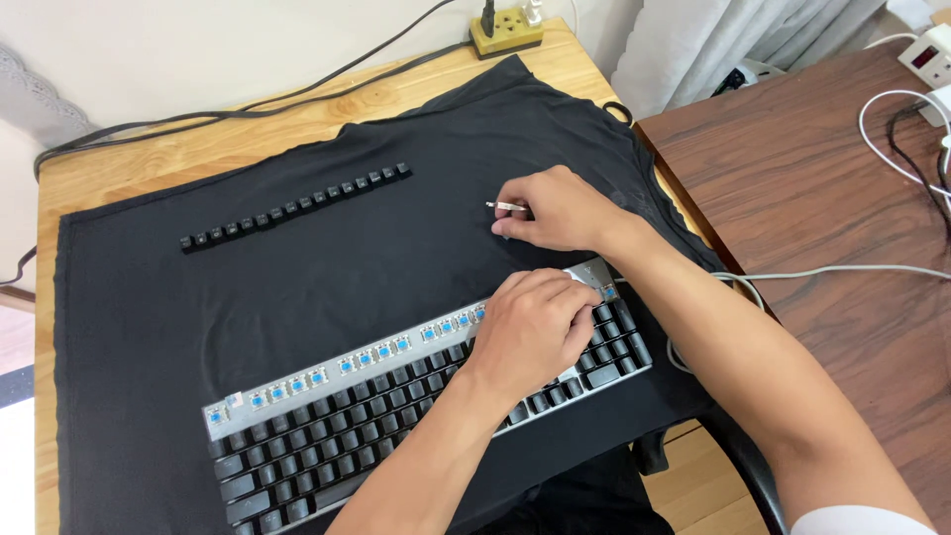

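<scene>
Seen from above, a mechanical keyboard [396, 416] lies slantwise on a black cloth [297, 267] spread over a light wooden table [149, 149]. Its top row is stripped of caps, exposing blue switches; the lower left corner is cut off by the picture's bottom edge. The left hand [535, 332] rests palm-down on the keyboard's right part, fingers curled over the upper edge; what lies beneath the fingers is hidden, so whether it grips anything cannot be told. The right hand [555, 213] sits on the cloth just beyond the keyboard, fingers closed around a thin metal tool [505, 206], of which only a short tip shows past the fingertips; its kind is hard to make out. A row of loose black keycaps [297, 206] lies well apart, up and to the left on the cloth. A power strip [505, 30] stands at the table's far edge. A dark wooden table [832, 198] with white cables [892, 129] adjoins on the right.
</scene>
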